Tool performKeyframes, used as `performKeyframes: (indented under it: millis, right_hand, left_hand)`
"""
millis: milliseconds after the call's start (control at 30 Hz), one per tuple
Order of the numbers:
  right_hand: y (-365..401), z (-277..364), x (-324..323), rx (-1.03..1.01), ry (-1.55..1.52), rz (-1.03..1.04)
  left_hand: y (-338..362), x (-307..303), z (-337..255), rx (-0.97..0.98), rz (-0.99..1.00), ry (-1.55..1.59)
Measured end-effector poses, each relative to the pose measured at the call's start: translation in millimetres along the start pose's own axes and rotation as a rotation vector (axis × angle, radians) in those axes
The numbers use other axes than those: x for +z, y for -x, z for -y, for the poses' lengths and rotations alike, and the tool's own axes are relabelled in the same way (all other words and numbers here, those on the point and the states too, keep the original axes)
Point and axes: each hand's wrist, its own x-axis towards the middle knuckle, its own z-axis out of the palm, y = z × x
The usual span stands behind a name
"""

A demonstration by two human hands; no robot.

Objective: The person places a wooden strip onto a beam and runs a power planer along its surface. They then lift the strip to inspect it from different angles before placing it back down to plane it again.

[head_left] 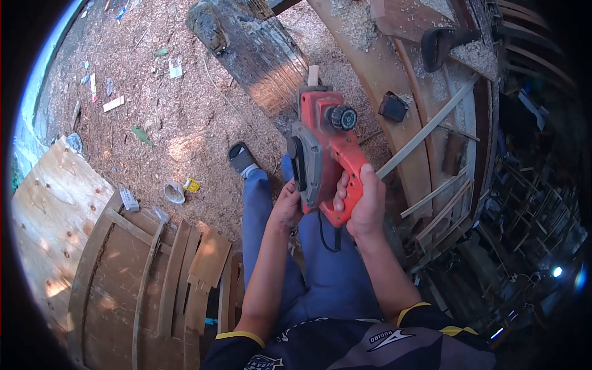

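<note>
A red and grey electric planer (324, 154) is in the middle of the view, with a black knob on its front and a black cord at its rear. My right hand (367, 203) is closed round its red rear handle. Low on the planer's left side is my left hand (287, 205), its fingers bent against the body near a thin wooden strip or edge; what they pinch is hidden. Past the front of the planer a small pale wood piece (313, 75) sticks out. Beneath and beyond lies a weathered thick plank (259, 65).
On the right, a workbench (364, 68) carries a handsaw (438, 49), a dark block (393, 106), long strips and shavings. Curved wooden frames (117, 271) and plywood (55, 216) lie at left. Shavings and litter cover the ground (185, 111).
</note>
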Motion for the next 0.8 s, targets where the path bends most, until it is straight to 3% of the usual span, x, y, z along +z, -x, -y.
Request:
performKeyframes:
  millis: [167, 300, 400, 500, 800]
  right_hand:
    - [-45.7, 23.8, 29.7, -0.077, 0.009, 0.014]
    - [-82.3, 64.2, 43.3, -0.022, 0.002, 0.026]
    - [-76.3, 80.2, 26.1, -0.096, -0.061, 0.054]
    - [-50.0, 101.7, 2.9, -0.101, -0.117, 0.106]
    - [-2.6, 85.0, -71.9, 0.033, -0.123, -0.054]
  left_hand:
    - [-5.3, 13.6, -1.1, 0.181, 0.016, -0.035]
    - [-6.4, -1.0, 0.0, 0.173, -0.035, -0.207]
    - [10.1, -7.0, 0.7, 0.149, -0.139, -0.267]
    - [16.7, -10.1, 6.7, 0.143, -0.113, -0.143]
    - [18.3, 0.8, 3.9, 0.141, -0.134, -0.152]
